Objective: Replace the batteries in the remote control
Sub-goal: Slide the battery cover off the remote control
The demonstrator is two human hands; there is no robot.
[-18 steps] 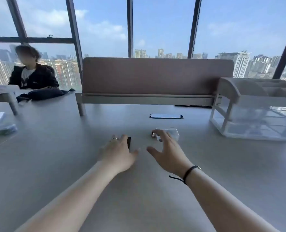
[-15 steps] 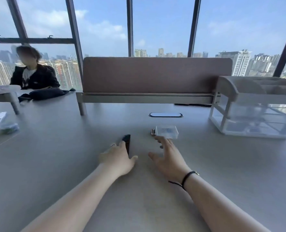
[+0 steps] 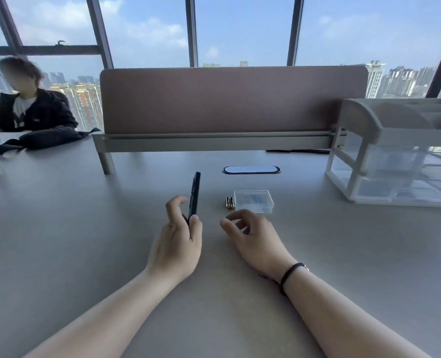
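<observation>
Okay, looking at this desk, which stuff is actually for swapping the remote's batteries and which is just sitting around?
For the job:
- remote control, held in the left hand
- two batteries on the table
- clear plastic box beside them
- right hand, empty

Just lying about:
- drawer organizer
- desk divider
- black bag
- cable port

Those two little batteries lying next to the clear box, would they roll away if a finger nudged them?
Probably. The batteries are small round cylinders lying on their sides on a smooth table, so a sideways nudge would likely roll them. The clear box right beside them might stop them on that side.
</observation>
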